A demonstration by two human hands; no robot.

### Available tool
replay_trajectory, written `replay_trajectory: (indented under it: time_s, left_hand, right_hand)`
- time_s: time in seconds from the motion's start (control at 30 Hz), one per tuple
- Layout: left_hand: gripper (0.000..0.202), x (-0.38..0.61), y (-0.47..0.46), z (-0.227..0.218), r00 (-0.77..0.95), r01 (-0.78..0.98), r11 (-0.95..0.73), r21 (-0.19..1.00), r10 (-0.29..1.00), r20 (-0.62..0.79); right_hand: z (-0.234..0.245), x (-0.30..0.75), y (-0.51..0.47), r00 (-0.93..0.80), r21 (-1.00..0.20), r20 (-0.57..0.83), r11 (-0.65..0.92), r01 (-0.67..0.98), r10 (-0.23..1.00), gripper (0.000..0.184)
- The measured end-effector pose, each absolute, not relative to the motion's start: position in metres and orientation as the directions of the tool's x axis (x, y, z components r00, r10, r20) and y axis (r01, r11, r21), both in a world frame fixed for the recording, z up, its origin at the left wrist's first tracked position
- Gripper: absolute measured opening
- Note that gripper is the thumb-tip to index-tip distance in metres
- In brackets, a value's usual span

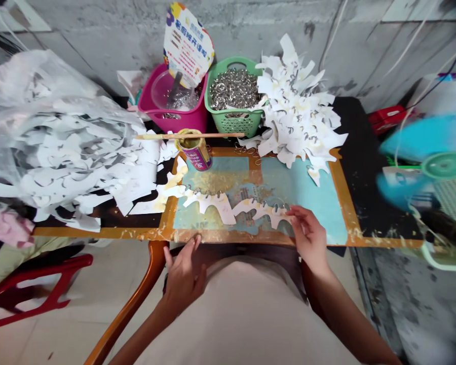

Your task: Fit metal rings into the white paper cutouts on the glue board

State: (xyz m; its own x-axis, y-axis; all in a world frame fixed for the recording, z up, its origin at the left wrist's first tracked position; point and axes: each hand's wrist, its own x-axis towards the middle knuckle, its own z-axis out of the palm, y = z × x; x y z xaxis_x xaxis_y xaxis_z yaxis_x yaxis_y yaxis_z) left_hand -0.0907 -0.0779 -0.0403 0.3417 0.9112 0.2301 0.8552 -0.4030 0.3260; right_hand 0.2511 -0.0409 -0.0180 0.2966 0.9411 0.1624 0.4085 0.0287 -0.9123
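Observation:
A chain of white paper cutouts (213, 203) lies across the teal-painted board (307, 197), linked by small metal rings along its top edge. My right hand (307, 235) is at the chain's right end, its fingers gripping the last cutout (269, 213) near a ring. My left hand (184, 276) holds nothing, and its fingertips rest on the board's front edge, below the chain. Beside the chain's left end stands a glue-stained can (194, 149) with a wooden-handled brush (190, 136) lying across its top.
A green basket of metal rings (233, 91) and a pink basket (173, 101) stand at the back, next to a heap of ringed cutouts (298, 106). A plastic bag of cutouts (57, 147) lies at left. A blurred blue-and-green object (425, 157) sits at right.

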Motion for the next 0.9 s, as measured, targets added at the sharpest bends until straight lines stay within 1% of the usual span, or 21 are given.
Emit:
replay_trajectory:
  time_s: [0.03, 0.1, 0.17, 0.23, 0.3, 0.37, 0.43, 0.5, 0.57, 0.63, 0.7, 0.8, 0.9]
  left_hand:
    - [0.066, -0.095, -0.081, -0.039, 0.350, 0.843, -0.432, 0.321, 0.893, 0.283]
    - [0.057, -0.098, -0.078, -0.038, 0.426, 0.782, -0.546, 0.301, 0.821, 0.381]
    - [0.047, -0.092, -0.064, -0.033, 0.535, 0.695, -0.668, 0.267, 0.728, 0.428]
    - [0.037, -0.075, -0.038, -0.026, 0.577, 0.648, -0.718, 0.254, 0.681, 0.451]
    - [0.031, -0.050, -0.005, -0.015, 0.596, 0.587, -0.760, 0.278, 0.638, 0.487]
    - [0.029, -0.021, 0.029, -0.006, 0.631, 0.530, -0.805, 0.267, 0.585, 0.510]
    - [0.026, 0.007, 0.059, -0.001, 0.694, 0.435, -0.872, 0.224, 0.483, 0.534]
    - [0.024, 0.034, 0.083, 0.001, 0.797, 0.307, -0.938, 0.161, 0.346, 0.495]
    - [0.023, 0.058, 0.101, -0.001, 0.887, 0.193, -0.975, 0.107, 0.220, 0.406]
    - [0.020, 0.076, 0.113, -0.003, 0.924, 0.097, -0.993, 0.069, 0.115, 0.365]
    - [0.017, 0.088, 0.122, -0.004, 0.939, 0.015, -0.998, 0.059, 0.034, 0.342]
    - [0.017, 0.092, 0.129, -0.007, 0.952, -0.073, -0.991, 0.111, -0.036, 0.305]
    - [0.024, 0.085, 0.126, -0.014, 0.956, -0.056, -0.985, 0.162, -0.006, 0.294]
  right_hand:
    - [-0.018, 0.255, -0.040, 0.280, -0.880, 0.196, 0.043, 0.473, 0.940, 0.027]
    - [-0.018, 0.263, -0.037, 0.202, -0.789, 0.268, 0.094, 0.608, 0.942, 0.032]
    - [-0.018, 0.270, -0.032, 0.082, -0.693, 0.316, 0.171, 0.700, 0.945, 0.038]
    - [-0.019, 0.275, -0.028, -0.041, -0.630, 0.313, 0.240, 0.738, 0.949, 0.044]
    - [-0.021, 0.279, -0.024, -0.134, -0.598, 0.284, 0.285, 0.749, 0.949, 0.050]
    - [-0.024, 0.279, -0.023, -0.188, -0.575, 0.263, 0.310, 0.757, 0.946, 0.055]
    - [-0.027, 0.278, -0.023, -0.198, -0.551, 0.263, 0.315, 0.773, 0.944, 0.058]
    - [-0.029, 0.277, -0.023, -0.191, -0.537, 0.273, 0.314, 0.783, 0.943, 0.061]
    - [-0.031, 0.276, -0.022, -0.181, -0.543, 0.286, 0.315, 0.779, 0.941, 0.063]
    - [-0.032, 0.276, -0.021, -0.176, -0.560, 0.286, 0.313, 0.767, 0.942, 0.063]
    - [-0.034, 0.277, -0.020, -0.167, -0.578, 0.277, 0.303, 0.757, 0.946, 0.061]
    - [-0.037, 0.278, -0.020, -0.157, -0.587, 0.266, 0.289, 0.756, 0.951, 0.057]
    - [-0.040, 0.278, -0.022, -0.153, -0.552, 0.251, 0.271, 0.789, 0.956, 0.051]
